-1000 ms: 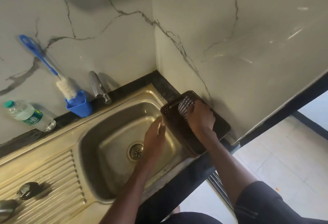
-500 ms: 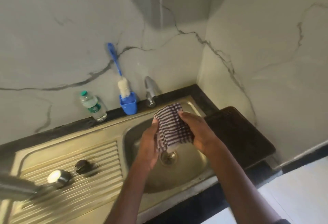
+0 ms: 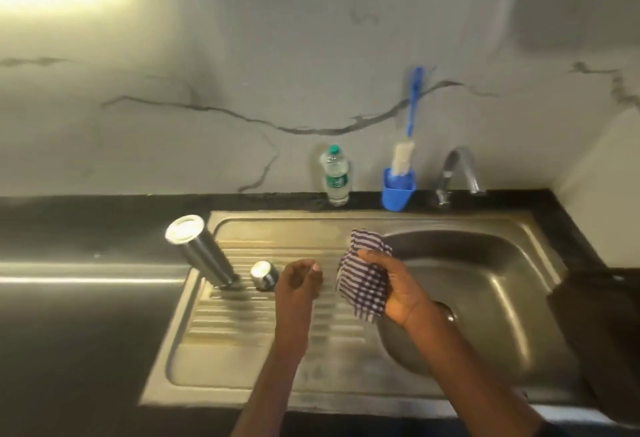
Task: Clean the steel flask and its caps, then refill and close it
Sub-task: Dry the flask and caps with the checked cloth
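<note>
- The step looks like drying: the right hand (image 3: 401,293) holds a checked cloth (image 3: 363,280) bunched in its grip, just right of the flask (image 3: 204,253) and over the near edge of the basin (image 3: 485,284).
- The flask stands on the ribbed drainboard (image 3: 242,319), leaning in this wide view, its mouth pale and open (or so it seems).
- A steel cap (image 3: 264,274) sits just right of the flask's base.
- The left hand (image 3: 299,280) hovers just right of that cap, fingers loosely curled, its grip holding nothing.
- The next move probably calls for the left hand to lift the cap or flask and bring it to the cloth for wiping; wet steel may slip.
- A water bottle (image 3: 335,175), likely for the refill, stands behind the flask on the dark surface (image 3: 104,225), with a brush (image 3: 407,145) in a blue holder (image 3: 398,194) and the tap (image 3: 457,170) further right.
- Only one cap shows; any second is out of sight.
- Motion blur hides whether the flask is wet.
</note>
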The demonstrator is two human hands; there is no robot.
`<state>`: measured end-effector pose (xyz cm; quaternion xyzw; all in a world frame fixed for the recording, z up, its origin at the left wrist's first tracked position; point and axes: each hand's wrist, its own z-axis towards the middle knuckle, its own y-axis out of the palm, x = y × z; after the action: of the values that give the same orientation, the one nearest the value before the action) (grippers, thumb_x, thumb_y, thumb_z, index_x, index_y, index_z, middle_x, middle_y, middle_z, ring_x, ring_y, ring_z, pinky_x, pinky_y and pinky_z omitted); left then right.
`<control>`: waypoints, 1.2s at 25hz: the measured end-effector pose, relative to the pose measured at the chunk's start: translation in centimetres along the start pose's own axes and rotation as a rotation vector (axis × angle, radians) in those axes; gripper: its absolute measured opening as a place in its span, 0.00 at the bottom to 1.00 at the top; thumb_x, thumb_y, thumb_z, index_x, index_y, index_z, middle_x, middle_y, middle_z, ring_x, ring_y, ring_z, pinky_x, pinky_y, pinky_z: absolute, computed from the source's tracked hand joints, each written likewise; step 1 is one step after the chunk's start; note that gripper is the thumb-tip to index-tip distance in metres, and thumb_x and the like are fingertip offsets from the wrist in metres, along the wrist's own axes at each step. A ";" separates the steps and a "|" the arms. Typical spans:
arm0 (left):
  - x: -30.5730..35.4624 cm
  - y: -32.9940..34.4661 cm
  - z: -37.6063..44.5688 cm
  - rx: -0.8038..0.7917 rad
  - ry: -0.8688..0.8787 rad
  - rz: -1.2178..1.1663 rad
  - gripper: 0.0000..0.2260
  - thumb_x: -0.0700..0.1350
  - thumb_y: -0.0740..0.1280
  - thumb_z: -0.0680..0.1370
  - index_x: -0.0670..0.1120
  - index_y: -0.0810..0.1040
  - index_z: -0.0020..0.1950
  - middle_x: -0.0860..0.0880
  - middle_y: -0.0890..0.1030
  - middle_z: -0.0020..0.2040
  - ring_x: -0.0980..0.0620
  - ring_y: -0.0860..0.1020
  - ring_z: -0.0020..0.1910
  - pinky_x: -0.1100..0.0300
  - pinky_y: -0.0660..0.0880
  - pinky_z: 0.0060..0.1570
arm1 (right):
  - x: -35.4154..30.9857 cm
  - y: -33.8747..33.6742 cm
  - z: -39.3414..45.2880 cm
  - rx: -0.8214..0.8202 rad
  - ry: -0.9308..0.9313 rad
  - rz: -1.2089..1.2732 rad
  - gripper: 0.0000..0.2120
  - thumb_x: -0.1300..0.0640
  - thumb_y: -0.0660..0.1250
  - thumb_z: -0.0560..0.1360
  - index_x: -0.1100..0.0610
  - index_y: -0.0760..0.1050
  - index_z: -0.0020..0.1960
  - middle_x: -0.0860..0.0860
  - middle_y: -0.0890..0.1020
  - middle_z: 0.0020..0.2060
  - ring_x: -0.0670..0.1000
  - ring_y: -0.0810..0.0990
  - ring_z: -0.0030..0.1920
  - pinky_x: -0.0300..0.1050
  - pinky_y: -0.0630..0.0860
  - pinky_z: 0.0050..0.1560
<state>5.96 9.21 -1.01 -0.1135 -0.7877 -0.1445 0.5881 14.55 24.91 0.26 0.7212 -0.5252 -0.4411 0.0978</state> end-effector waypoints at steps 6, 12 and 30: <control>-1.9 -11.5 2.3 0.522 0.116 0.141 0.13 0.47 0.74 0.80 0.54 0.77 0.63 0.52 0.82 0.58 0.52 0.81 0.58 0.42 0.78 0.63 | 3.8 7.3 2.9 -0.050 0.052 0.117 0.21 0.61 0.69 0.78 0.64 0.76 0.70 0.64 0.82 0.64 0.66 0.81 0.65 0.69 0.75 0.65; 0.1 -16.4 10.0 0.468 0.166 0.341 0.47 0.60 0.82 0.69 0.53 0.61 0.82 0.47 0.69 0.79 0.45 0.68 0.77 0.45 0.70 0.72 | 6.4 12.3 4.3 -0.042 0.058 0.093 0.11 0.63 0.67 0.80 0.64 0.78 0.62 0.63 0.86 0.51 0.63 0.84 0.53 0.63 0.82 0.54; 10.2 -1.6 5.5 -0.044 0.445 0.177 0.30 0.49 0.83 0.72 0.45 0.77 0.70 0.51 0.85 0.59 0.54 0.84 0.58 0.57 0.83 0.57 | -0.4 1.4 -0.3 0.097 -0.289 0.325 0.20 0.59 0.63 0.81 0.59 0.74 0.72 0.60 0.83 0.62 0.62 0.84 0.59 0.63 0.80 0.61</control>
<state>-2.40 9.77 7.11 -0.1601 -0.6222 -0.1312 0.7550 13.83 24.58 1.51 0.5600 -0.6637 -0.4926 0.0564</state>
